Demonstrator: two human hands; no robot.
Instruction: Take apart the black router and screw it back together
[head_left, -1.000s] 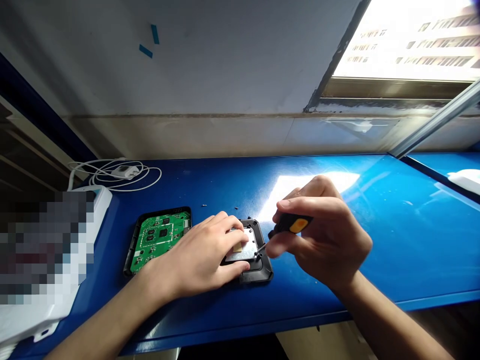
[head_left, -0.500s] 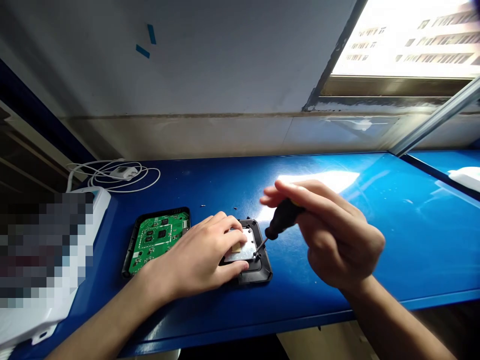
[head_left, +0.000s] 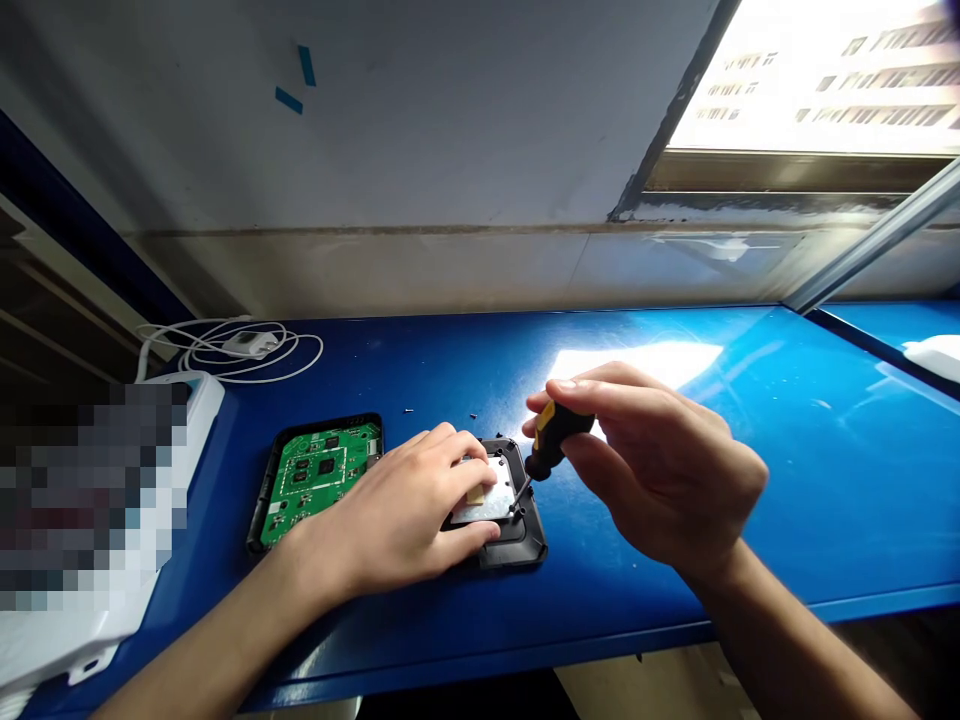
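Note:
My right hand (head_left: 660,460) has its fingers around the handle of a black and yellow screwdriver (head_left: 553,438). The screwdriver's tip meets the right edge of a silver metal plate (head_left: 495,500), near a corner. That plate lies inside a black plastic cover (head_left: 530,540). Over the left part of the cover rests my left hand (head_left: 409,500), its fingers and thumb pressing on the plate and the cover. Left of it, a black housing with a green circuit board (head_left: 322,470) lies partly behind my left wrist.
Two tiny screws (head_left: 473,416) lie on the blue table (head_left: 750,480) behind the cover. A white cable with an adapter (head_left: 255,345) is coiled at the back left. A white device (head_left: 142,590), partly pixelated, stands at the left edge.
The fingers of my right hand have shifted on the screwdriver, which has turned and now shows yellow on its handle. My left hand stays where it was on the plate.

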